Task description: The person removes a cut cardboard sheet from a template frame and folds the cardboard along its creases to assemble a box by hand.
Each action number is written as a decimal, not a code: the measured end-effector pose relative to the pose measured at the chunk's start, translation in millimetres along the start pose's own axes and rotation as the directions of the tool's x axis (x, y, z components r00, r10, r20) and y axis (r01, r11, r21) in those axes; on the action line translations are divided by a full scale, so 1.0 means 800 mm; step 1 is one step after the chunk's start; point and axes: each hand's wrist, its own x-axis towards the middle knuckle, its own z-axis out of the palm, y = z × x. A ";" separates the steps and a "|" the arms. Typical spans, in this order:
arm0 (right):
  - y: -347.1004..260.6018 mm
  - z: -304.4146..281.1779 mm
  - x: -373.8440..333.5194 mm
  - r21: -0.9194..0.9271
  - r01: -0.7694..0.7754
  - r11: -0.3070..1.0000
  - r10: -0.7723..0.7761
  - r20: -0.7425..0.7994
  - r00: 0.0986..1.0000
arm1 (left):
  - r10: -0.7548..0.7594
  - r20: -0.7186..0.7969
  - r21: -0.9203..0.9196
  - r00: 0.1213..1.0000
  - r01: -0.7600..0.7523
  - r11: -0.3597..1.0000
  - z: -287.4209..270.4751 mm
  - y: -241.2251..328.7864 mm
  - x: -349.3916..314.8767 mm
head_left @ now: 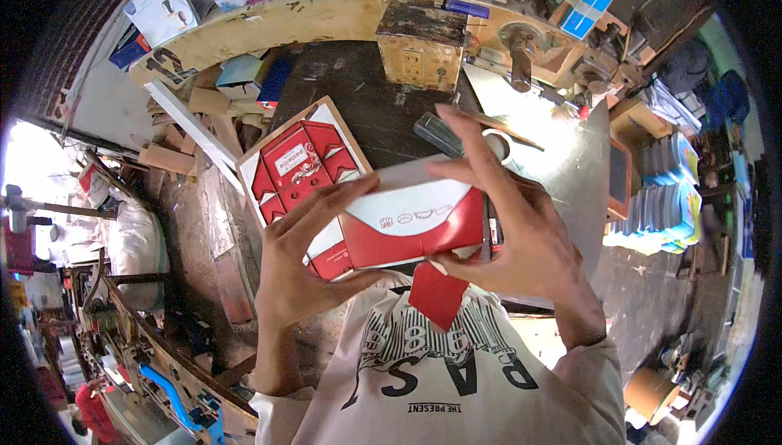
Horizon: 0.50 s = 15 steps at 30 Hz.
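Note:
Between my two hands is a red and white cardboard box (407, 229), part folded, held up in front of my chest. My left hand (305, 258) grips its left end, fingers along the upper edge and thumb beneath. At the other end my right hand (529, 233) holds it with the thumb low by a fold and one finger on the upper edge; the index finger points up, off the box. A loose red flap (438, 294) hangs below the right thumb. Behind my left hand lies a flat red and white printed carton blank (303, 164) on a brown board.
A dark tabletop (342, 78) lies beyond my hands, with a worn wooden block (419, 42) at its far side. A cup (495, 145) and a dark clear-sided object (438, 134) sit behind the box. Stacked blue and white sheets (656, 209) stand at right.

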 end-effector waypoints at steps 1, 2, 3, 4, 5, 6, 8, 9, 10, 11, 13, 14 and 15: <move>-0.003 -0.001 -0.002 0.002 -0.019 1.000 0.019 0.021 1.000 | 0.001 -0.003 0.006 1.000 -0.001 1.000 -0.001 0.000 -0.002; -0.006 -0.002 -0.003 0.003 -0.039 0.999 0.039 0.042 0.998 | 0.039 -0.027 0.031 0.999 -0.039 0.999 -0.001 -0.002 -0.005; -0.005 -0.003 -0.003 0.002 -0.043 0.999 0.043 0.038 0.998 | 0.080 -0.045 0.051 0.996 -0.078 0.996 0.002 -0.005 -0.007; -0.004 -0.003 -0.002 -0.001 0.017 1.000 -0.017 0.028 0.999 | 0.083 -0.040 0.048 0.996 -0.081 0.996 0.005 -0.006 -0.008; -0.003 -0.005 -0.001 -0.005 0.077 0.997 -0.077 0.019 0.997 | 0.063 -0.054 0.059 0.997 -0.059 0.996 0.008 -0.005 -0.008; 0.000 -0.009 0.002 -0.007 0.073 0.997 -0.073 0.014 0.997 | 0.044 -0.070 0.069 0.997 -0.039 0.997 0.011 -0.006 -0.008; 0.003 -0.018 0.006 0.055 0.087 0.995 -0.093 0.105 0.990 | 0.054 -0.132 0.068 0.990 -0.045 0.997 0.016 -0.013 -0.011; 0.011 -0.011 0.007 0.126 0.146 0.981 -0.144 -0.023 0.989 | 0.061 -0.202 0.074 0.977 -0.047 0.996 0.015 -0.015 -0.011; 0.012 -0.015 0.005 0.126 0.151 0.980 -0.149 -0.023 0.989 | 0.063 -0.206 0.078 0.977 -0.048 0.996 0.014 -0.016 -0.010; 0.012 -0.021 -0.001 0.102 0.127 0.987 -0.108 -0.172 0.979 | 0.062 -0.264 0.059 0.962 -0.048 0.997 0.011 -0.017 -0.010; 0.007 -0.014 -0.014 0.140 0.173 0.975 -0.127 -0.288 0.949 | 0.044 -0.394 0.019 0.918 -0.039 0.999 0.014 -0.021 -0.015; 0.003 -0.012 -0.021 0.152 0.199 0.968 -0.136 -0.345 0.928 | 0.040 -0.409 0.028 0.911 -0.032 0.999 0.019 -0.024 -0.017; -0.002 -0.006 -0.032 -0.018 0.221 0.975 -0.220 -0.192 0.956 | 0.042 -0.445 0.042 0.894 -0.026 0.999 0.024 -0.028 -0.020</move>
